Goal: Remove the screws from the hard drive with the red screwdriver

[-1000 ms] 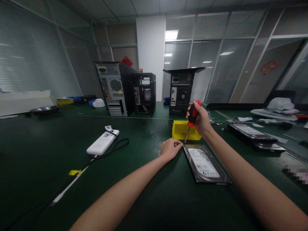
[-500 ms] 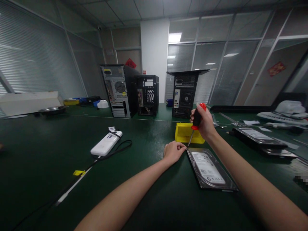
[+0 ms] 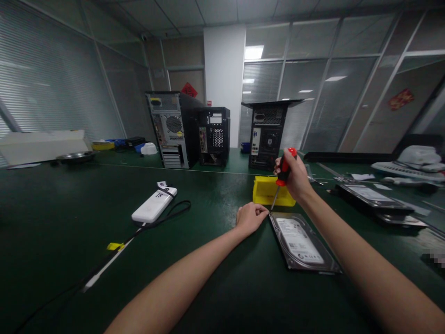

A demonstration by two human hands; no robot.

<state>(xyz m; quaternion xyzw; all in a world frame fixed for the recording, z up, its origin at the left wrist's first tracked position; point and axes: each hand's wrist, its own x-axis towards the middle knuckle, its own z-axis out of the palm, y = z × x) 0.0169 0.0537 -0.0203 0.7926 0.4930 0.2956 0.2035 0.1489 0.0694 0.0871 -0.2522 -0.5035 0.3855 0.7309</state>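
Observation:
My right hand (image 3: 295,171) is wrapped round the red and black handle of a screwdriver (image 3: 283,172). Its thin metal shaft slants down to the far left corner of a hard drive (image 3: 301,243), which lies flat with its white label up. At that same corner, my left hand (image 3: 251,216) rests on the table with thumb and fingertips pinched together beside the screwdriver tip. Whatever sits between those fingertips is too small to make out. Just behind the drive stands a yellow plastic box (image 3: 266,191), partly covered by my right hand and the screwdriver.
A white power bank (image 3: 154,205) with a black cable lies left on the green table (image 3: 208,273). More hard drives (image 3: 375,199) are stacked at the right. Computer cases (image 3: 174,130) stand at the back, with a white keyboard (image 3: 406,171) far right.
The screwdriver handle has turned in my right hand and shows more red. Both hands and the hard drive stay in nearly the same place.

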